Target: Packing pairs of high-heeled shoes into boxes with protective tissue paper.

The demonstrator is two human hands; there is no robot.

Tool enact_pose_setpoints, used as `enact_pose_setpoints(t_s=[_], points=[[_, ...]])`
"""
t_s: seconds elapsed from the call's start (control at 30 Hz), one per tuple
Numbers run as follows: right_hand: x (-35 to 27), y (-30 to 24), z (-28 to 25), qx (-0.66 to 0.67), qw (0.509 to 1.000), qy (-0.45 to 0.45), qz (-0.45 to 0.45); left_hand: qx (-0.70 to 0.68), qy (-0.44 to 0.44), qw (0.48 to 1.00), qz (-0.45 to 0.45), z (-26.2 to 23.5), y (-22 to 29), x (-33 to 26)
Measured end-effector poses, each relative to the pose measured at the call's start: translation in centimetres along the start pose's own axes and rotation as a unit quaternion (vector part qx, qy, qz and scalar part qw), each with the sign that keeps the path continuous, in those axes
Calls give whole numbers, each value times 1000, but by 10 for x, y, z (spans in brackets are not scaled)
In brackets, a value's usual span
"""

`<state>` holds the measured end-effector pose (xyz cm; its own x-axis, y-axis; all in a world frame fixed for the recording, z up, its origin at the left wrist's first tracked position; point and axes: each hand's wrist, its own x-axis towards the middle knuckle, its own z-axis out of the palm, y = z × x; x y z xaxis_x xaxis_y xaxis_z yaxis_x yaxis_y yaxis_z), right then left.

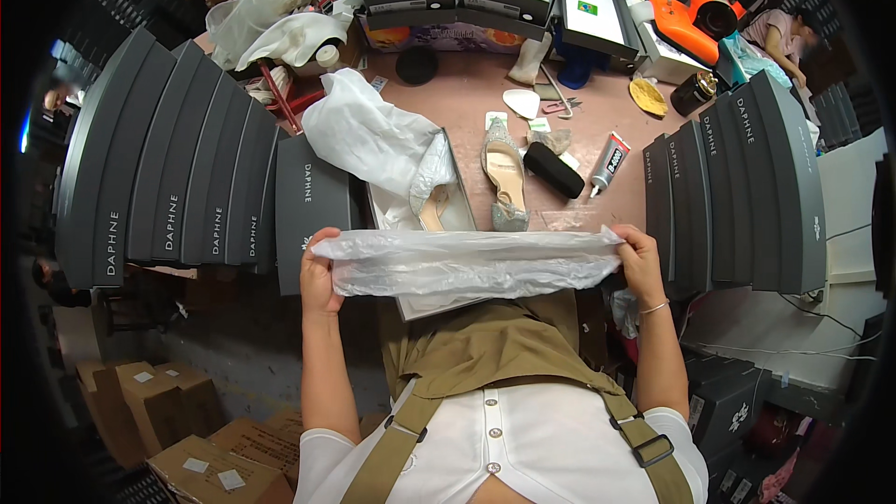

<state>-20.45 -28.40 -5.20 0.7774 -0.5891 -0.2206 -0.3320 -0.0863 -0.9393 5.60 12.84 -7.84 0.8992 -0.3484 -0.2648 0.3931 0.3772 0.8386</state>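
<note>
A long strip of thin white wrapping paper [467,263] is stretched level in front of me. Its left end is pinched in my left hand [320,273], its right end in my right hand [641,266]. Partly behind the strip lies an open shoebox [457,163]; one light shoe [432,210] and a bunch of white tissue paper [364,126] are in it. Beside the box, a glittery silver shoe [505,173] lies on the pinkish table [439,98]. A black oblong pad [553,170] and a grey glue tube [610,165] lie to its right.
Dark shoeboxes stand in rows at the left [159,168] and right [737,187]. Boxes of tissue [457,0], an orange tool [686,23], a brown jar [693,93] and a yellow pad [648,97] occupy the back. Cardboard cartons [219,467] sit on the floor. Another person [779,42] is at far right.
</note>
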Motion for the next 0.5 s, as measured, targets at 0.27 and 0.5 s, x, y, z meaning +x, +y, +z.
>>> enact_pose_setpoints(t_s=[0.27, 0.5], points=[[19, -40, -7, -141, 974, -108, -143, 136, -109, 985, -6, 11, 34, -5], [47, -112, 146, -130, 864, -345, -344, 318, -252, 909, 95, 67, 104, -20]])
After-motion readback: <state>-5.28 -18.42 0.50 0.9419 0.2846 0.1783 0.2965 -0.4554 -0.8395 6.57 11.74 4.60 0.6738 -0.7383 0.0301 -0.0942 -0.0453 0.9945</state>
